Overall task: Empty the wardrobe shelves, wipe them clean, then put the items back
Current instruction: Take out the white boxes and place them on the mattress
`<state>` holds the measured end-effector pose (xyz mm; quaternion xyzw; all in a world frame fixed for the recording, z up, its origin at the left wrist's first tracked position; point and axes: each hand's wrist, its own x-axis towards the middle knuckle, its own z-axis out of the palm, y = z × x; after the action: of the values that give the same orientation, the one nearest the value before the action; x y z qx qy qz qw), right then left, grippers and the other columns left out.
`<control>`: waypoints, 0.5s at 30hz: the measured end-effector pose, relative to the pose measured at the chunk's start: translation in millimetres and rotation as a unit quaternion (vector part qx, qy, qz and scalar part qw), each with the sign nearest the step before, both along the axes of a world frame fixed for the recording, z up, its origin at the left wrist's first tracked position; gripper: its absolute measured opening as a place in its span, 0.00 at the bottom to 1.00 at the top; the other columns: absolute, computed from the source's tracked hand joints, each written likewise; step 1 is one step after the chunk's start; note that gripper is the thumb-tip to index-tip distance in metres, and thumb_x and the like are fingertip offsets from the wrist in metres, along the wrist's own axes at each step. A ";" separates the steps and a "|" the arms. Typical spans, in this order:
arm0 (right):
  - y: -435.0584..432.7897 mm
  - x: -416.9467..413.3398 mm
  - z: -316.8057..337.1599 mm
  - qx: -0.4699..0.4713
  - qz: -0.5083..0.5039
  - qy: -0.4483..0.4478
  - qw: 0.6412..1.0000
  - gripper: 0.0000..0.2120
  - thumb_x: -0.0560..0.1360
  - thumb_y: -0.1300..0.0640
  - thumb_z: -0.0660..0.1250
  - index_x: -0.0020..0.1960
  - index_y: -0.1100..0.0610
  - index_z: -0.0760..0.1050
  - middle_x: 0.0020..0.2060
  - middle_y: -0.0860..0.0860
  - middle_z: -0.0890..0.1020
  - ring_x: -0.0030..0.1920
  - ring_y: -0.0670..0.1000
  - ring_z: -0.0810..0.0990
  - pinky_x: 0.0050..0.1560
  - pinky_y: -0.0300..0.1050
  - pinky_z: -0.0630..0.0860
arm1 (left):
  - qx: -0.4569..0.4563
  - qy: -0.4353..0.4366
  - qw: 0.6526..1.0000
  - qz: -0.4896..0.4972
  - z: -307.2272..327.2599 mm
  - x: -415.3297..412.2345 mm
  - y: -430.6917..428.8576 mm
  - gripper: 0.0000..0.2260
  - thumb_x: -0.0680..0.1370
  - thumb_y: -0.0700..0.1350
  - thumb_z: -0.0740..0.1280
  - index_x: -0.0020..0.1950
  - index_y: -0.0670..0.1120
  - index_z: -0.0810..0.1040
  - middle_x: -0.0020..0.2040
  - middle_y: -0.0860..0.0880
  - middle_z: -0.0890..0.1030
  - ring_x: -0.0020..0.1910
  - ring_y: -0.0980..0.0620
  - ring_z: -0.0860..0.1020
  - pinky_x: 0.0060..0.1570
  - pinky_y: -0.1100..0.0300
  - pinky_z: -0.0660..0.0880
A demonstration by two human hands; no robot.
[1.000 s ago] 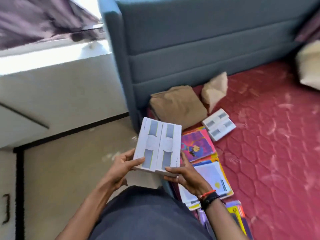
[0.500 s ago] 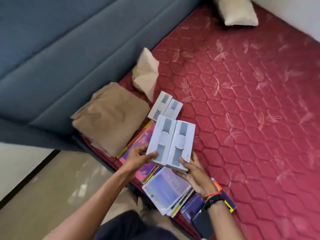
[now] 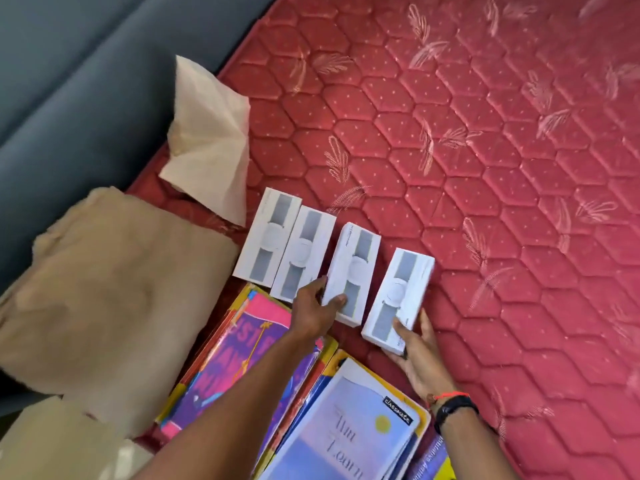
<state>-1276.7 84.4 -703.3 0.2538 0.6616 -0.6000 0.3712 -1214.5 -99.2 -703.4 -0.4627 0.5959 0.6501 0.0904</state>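
Observation:
Several long white watch boxes lie in a row on the red quilted mattress [image 3: 485,168]. My left hand [image 3: 315,311] grips the near end of the third box [image 3: 356,268], thumb on top. My right hand [image 3: 415,348] holds the near end of the fourth, rightmost box [image 3: 401,289], thumb on its top face. The other two boxes [image 3: 284,244] lie side by side to the left, untouched. Both held boxes sit at or just above the mattress surface; I cannot tell which.
A pink and purple book [image 3: 242,362] and a stack of notebooks [image 3: 349,424] lie near the mattress's front edge. A folded tan cloth [image 3: 114,289] and a cream cloth [image 3: 211,140] lie at the left. A blue-grey upholstered headboard [image 3: 86,81] borders the mattress.
The two boxes I held together are now apart, lowered onto the mattress beside the other pair. My head has moved closer over the bed.

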 end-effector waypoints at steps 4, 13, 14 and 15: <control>5.9 -9.1 -38.6 0.098 0.073 0.079 0.989 0.19 0.81 0.55 0.62 0.72 0.46 0.67 0.64 0.46 0.78 0.62 0.48 0.77 0.63 0.51 0.74 | -0.146 -0.048 0.981 -0.115 -18.4 -13.6 14.7 0.26 0.80 0.40 0.65 0.77 0.40 0.61 0.74 0.42 0.68 0.73 0.45 0.66 0.69 0.56 0.64; -16.1 -6.2 -61.4 0.240 0.221 0.188 0.927 0.12 0.77 0.48 0.65 0.54 0.54 0.81 0.45 0.47 0.85 0.47 0.53 0.81 0.49 0.49 0.77 | -0.365 -0.091 0.842 -0.386 -32.6 31.9 32.7 0.31 0.61 0.33 0.73 0.65 0.36 0.75 0.68 0.35 0.73 0.62 0.36 0.76 0.53 0.44 0.77; -17.4 -4.5 -59.7 0.248 0.218 0.188 0.925 0.09 0.76 0.49 0.66 0.47 0.53 0.81 0.37 0.45 0.83 0.41 0.51 0.80 0.44 0.47 0.75 | -0.372 -0.116 0.821 -0.418 -29.8 35.3 31.8 0.32 0.59 0.35 0.75 0.63 0.36 0.77 0.67 0.36 0.75 0.61 0.37 0.78 0.50 0.45 0.78; -18.8 -3.8 -57.7 0.252 0.216 0.188 0.924 0.10 0.77 0.51 0.67 0.37 0.52 0.78 0.29 0.41 0.77 0.34 0.47 0.75 0.39 0.43 0.71 | -0.382 -0.130 0.804 -0.438 -31.0 39.6 31.1 0.32 0.58 0.36 0.76 0.63 0.37 0.78 0.68 0.37 0.74 0.61 0.38 0.78 0.49 0.44 0.78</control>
<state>-1280.5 65.6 -761.0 0.0726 0.8875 -0.3553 0.2842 -1174.9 -68.1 -734.4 -0.2300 0.9178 0.1951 0.2584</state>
